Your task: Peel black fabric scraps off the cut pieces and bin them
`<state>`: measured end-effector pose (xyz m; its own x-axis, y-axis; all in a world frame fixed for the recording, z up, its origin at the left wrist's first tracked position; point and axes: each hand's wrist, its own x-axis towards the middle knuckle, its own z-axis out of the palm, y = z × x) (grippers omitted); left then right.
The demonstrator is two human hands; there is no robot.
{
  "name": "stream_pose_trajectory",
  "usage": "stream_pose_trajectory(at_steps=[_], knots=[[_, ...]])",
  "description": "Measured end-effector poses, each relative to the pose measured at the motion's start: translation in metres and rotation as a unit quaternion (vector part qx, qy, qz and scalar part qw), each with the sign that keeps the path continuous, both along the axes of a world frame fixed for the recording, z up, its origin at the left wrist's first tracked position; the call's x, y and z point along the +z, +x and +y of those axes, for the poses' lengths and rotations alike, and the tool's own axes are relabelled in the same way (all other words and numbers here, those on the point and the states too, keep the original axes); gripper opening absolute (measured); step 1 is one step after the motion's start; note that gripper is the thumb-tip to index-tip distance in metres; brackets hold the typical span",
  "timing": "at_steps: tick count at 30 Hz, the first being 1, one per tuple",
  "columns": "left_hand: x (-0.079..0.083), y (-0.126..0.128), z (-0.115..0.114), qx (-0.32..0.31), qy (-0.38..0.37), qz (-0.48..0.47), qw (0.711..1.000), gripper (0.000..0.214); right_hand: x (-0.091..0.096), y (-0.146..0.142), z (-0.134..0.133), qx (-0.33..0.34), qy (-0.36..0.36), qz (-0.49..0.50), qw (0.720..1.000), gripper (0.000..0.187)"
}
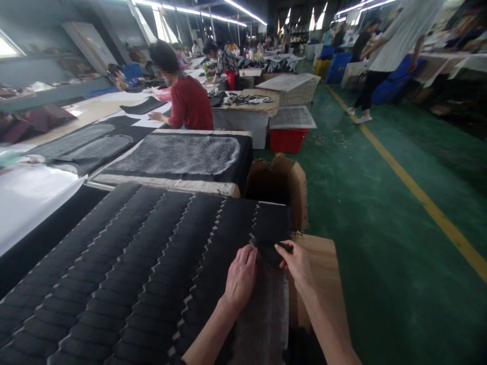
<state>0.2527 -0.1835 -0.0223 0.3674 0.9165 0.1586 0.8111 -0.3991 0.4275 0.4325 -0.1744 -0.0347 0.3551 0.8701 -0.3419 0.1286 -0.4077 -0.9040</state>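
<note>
A large black quilted fabric sheet [144,263] with zigzag stitched rows covers the table in front of me. My left hand [240,278] lies on its right part, fingers curled down onto the cloth. My right hand [297,262] pinches the sheet's near right corner [272,243], thumb and fingers closed on the black edge. A grey fuzzy backing strip [266,314] shows under the lifted corner between my forearms.
An open cardboard box [283,185] stands just beyond the sheet; a wooden board [323,274] lies under my right hand. More padded pieces [178,154] lie on the table ahead. A person in red [188,101] works further along. Green floor with a yellow line [418,192] runs on the right.
</note>
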Motion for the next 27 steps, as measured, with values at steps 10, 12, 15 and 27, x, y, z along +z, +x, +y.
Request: stream_pose_trajectory(at_steps=[10,12,15,27], knots=[[-0.007,-0.002,0.000,-0.025,0.038,0.049,0.998,0.047,0.002,-0.004,0.001,0.017,0.007,-0.061,0.998,0.030],[-0.008,-0.002,0.000,-0.035,0.039,0.066,0.996,0.049,0.005,-0.005,0.002,0.018,-0.001,-0.072,0.997,0.027],[-0.010,-0.002,0.001,-0.046,0.044,0.093,0.994,0.049,0.007,-0.006,0.003,0.018,-0.013,-0.082,0.996,0.025],[-0.016,-0.003,0.001,-0.046,0.060,0.100,0.992,0.052,0.009,-0.007,-0.001,0.014,-0.014,-0.095,0.995,0.026]])
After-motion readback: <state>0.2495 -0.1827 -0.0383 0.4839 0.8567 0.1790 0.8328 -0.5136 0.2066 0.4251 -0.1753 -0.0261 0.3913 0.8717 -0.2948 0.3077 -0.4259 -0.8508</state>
